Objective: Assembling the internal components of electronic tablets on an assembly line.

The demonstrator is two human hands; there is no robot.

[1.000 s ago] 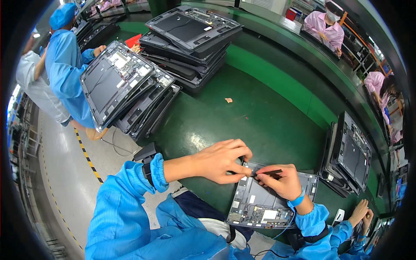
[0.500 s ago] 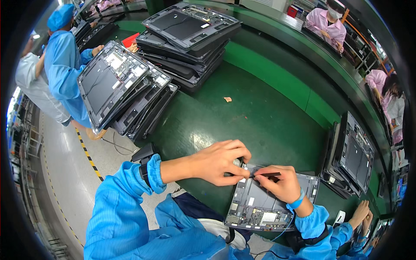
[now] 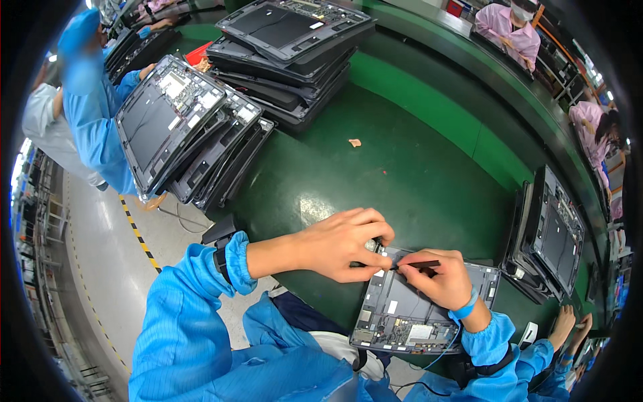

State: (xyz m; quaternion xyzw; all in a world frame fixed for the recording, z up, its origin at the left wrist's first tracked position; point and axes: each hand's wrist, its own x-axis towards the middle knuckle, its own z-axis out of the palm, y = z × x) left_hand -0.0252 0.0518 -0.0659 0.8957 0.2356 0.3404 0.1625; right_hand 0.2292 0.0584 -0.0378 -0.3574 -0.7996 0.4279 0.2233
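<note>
In front of me on the green bench lies an opened laptop casing, with a circuit board along its near side. My left hand is at its far left corner, thumb and fingers bent together. Between those fingertips shows a small silvery bit I cannot make out. My right hand, with a blue wrist strap, is closed around slim black tweezers. Their tip points left, close to my left thumb and over the casing's far edge.
Stacks of similar casings stand at far left, behind that, and at right. A scrap of orange-tan material lies on the bench. A co-worker in blue is at left; another's hands show at lower right.
My view has shifted slightly. Both hands stay at the casing's far left corner, with the tweezers still in my right hand. The left fingers have moved a little.
</note>
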